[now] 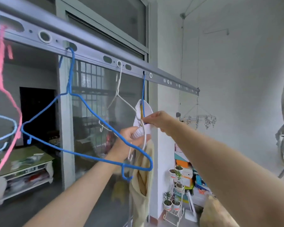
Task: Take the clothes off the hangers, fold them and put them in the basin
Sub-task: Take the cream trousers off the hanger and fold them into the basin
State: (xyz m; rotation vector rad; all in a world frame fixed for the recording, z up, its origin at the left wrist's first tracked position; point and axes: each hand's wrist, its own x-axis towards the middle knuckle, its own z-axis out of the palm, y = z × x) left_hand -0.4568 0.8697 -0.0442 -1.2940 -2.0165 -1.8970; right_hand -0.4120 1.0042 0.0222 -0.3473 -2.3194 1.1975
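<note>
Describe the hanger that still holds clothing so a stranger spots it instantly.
Follow the grey metal drying rail rightwards towards the white wall. Rightmost on it hangs a thin blue wire hanger. Unlike the bare big blue hanger and white hanger to its left, it carries a cream garment with a white collar.

I am facing a plain white wall [236,59] filling the right half of the frame, with soft daylight falling evenly on it. At centre, a grey-framed glass door [105,115] is reflecting window bars. A low table [23,163] is standing at lower left on a grey floor [31,205]. Right of bottom centre, potted plants [167,202] are sitting beside stacked coloured boxes [187,174].
</note>
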